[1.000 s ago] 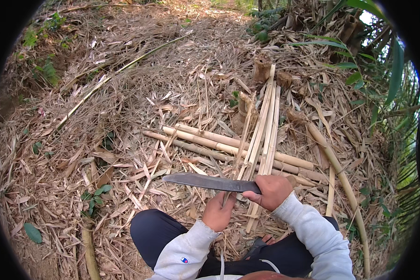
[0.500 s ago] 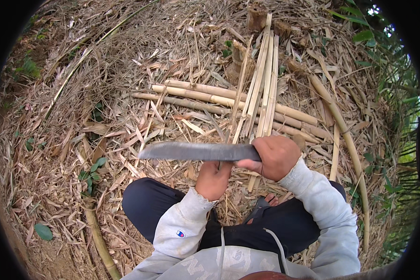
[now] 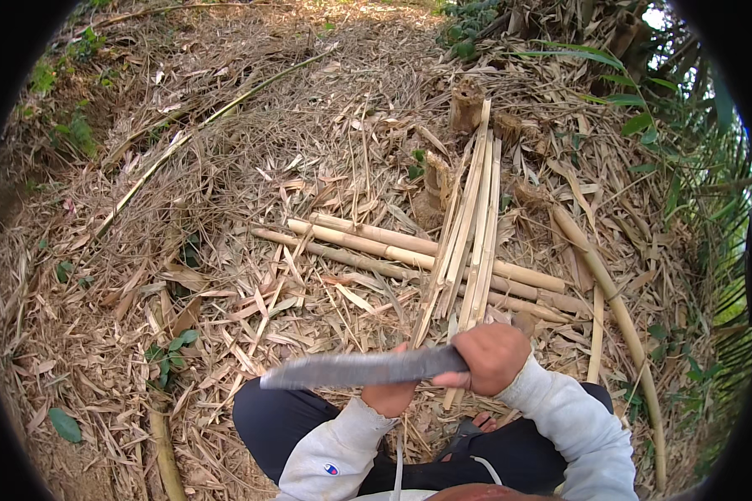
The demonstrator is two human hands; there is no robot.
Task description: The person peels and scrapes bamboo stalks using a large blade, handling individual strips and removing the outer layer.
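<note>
My right hand [image 3: 495, 357] is closed round the handle end of a machete [image 3: 351, 370]. Its dark, wide blade points left across my lap, blurred by motion, the tip a little lower than the handle. Just behind and below the blade is my left hand [image 3: 386, 399], fingers partly covered by it. A thin bamboo strip [image 3: 430, 305] runs down to that hand and appears gripped in it. Beyond my hands, several split bamboo strips [image 3: 476, 225] lie in a bundle pointing away from me, across several round bamboo poles [image 3: 376, 248].
Cut stumps [image 3: 466, 107] stand past the strips' far ends. A long bent bamboo pole [image 3: 614, 296] lies at the right, another pole [image 3: 165, 451] at the lower left. Dry leaves and shavings cover the ground. Green plants [image 3: 643, 108] hang at the right edge.
The view has tilted up, so the ground and bamboo appear lower. The machete's tip has dipped and the blade now slants across my left hand, covering more of its fingers.
</note>
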